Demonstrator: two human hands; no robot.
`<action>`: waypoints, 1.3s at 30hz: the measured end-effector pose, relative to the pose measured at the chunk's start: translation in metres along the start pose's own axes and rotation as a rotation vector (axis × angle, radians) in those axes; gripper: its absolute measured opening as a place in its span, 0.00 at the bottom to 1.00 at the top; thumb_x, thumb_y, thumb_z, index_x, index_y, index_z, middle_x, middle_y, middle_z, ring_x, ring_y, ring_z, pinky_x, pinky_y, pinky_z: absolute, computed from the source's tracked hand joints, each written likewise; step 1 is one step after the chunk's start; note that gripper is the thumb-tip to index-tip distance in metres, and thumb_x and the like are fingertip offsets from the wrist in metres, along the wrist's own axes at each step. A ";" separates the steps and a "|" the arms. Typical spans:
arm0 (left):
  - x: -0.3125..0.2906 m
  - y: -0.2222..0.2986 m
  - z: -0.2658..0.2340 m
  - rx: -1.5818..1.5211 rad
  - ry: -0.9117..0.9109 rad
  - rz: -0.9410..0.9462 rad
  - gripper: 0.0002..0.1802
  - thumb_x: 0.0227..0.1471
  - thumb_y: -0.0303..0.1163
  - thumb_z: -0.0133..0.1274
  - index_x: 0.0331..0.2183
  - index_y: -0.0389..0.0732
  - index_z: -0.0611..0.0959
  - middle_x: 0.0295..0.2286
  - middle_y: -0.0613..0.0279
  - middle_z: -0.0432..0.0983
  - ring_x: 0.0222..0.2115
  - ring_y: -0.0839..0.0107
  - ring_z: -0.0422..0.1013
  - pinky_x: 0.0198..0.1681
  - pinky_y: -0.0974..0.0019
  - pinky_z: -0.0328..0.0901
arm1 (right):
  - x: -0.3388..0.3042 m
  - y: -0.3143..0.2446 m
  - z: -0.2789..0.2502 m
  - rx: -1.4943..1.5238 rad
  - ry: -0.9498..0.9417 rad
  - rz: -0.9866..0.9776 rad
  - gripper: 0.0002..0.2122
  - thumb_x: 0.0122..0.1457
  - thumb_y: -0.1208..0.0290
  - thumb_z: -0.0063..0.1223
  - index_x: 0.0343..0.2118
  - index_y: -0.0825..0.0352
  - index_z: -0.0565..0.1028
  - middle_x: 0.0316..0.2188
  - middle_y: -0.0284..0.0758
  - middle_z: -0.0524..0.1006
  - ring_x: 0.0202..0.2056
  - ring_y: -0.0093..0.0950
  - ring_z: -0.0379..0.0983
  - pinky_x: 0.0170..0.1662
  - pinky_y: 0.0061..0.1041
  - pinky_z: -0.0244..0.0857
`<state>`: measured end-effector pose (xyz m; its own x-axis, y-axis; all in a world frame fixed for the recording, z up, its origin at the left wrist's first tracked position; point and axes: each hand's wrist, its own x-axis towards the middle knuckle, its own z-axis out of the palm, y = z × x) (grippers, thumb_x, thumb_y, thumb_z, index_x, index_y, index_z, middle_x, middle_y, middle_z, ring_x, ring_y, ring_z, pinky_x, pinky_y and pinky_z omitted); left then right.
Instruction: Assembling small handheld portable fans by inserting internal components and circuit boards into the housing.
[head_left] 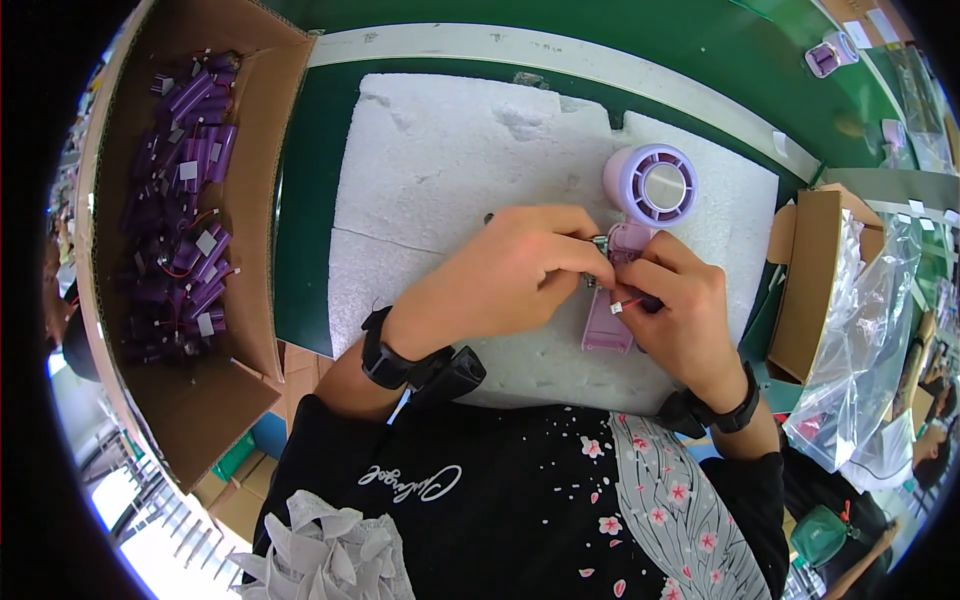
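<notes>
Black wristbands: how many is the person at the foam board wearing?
2: the left wristband is around the wrist behind the left hand, and the right wristband is around the wrist behind the right hand. Both show clearly.

Centre brightly, evenly lit; white foam board (450, 170) and lilac fan housing (650, 185) rendered sharp. Lower left blown out. Glare spots thrown by clear plastic bag (850, 350), right. Cardboard box (262, 200) interior shaded, left. Edges bowed toward rim, corners blacked out.
</notes>
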<state>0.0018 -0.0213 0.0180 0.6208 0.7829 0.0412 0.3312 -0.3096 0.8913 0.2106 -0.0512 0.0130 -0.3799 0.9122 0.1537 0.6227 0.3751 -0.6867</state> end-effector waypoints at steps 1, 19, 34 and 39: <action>0.000 0.003 0.000 -0.025 -0.048 -0.044 0.12 0.38 0.17 0.59 0.29 0.40 0.83 0.33 0.60 0.74 0.30 0.61 0.72 0.32 0.65 0.68 | 0.000 0.000 -0.001 -0.020 -0.011 -0.025 0.07 0.40 0.76 0.65 0.23 0.63 0.77 0.26 0.32 0.72 0.21 0.33 0.73 0.23 0.30 0.67; 0.000 -0.002 0.009 -0.079 0.087 0.081 0.12 0.38 0.18 0.63 0.30 0.39 0.82 0.34 0.58 0.75 0.30 0.63 0.75 0.34 0.68 0.71 | 0.000 -0.001 0.002 -0.084 0.009 -0.077 0.10 0.39 0.76 0.64 0.25 0.63 0.72 0.27 0.32 0.71 0.20 0.33 0.73 0.22 0.30 0.66; 0.001 -0.001 0.006 -0.201 0.092 -0.018 0.08 0.46 0.26 0.64 0.29 0.34 0.83 0.27 0.59 0.74 0.26 0.70 0.72 0.27 0.70 0.64 | 0.003 0.008 -0.012 0.234 -0.076 -0.029 0.10 0.44 0.80 0.65 0.30 0.68 0.75 0.25 0.36 0.73 0.23 0.30 0.72 0.26 0.24 0.66; 0.001 -0.003 0.007 -0.205 0.061 -0.064 0.07 0.52 0.28 0.60 0.29 0.33 0.83 0.25 0.60 0.73 0.24 0.74 0.71 0.26 0.72 0.63 | 0.008 0.013 -0.022 0.376 -0.135 0.029 0.10 0.45 0.80 0.66 0.31 0.68 0.77 0.27 0.35 0.75 0.24 0.27 0.72 0.28 0.22 0.66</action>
<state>0.0060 -0.0230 0.0119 0.5569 0.8306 0.0035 0.2129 -0.1468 0.9660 0.2307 -0.0357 0.0212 -0.4676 0.8823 0.0529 0.3500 0.2398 -0.9055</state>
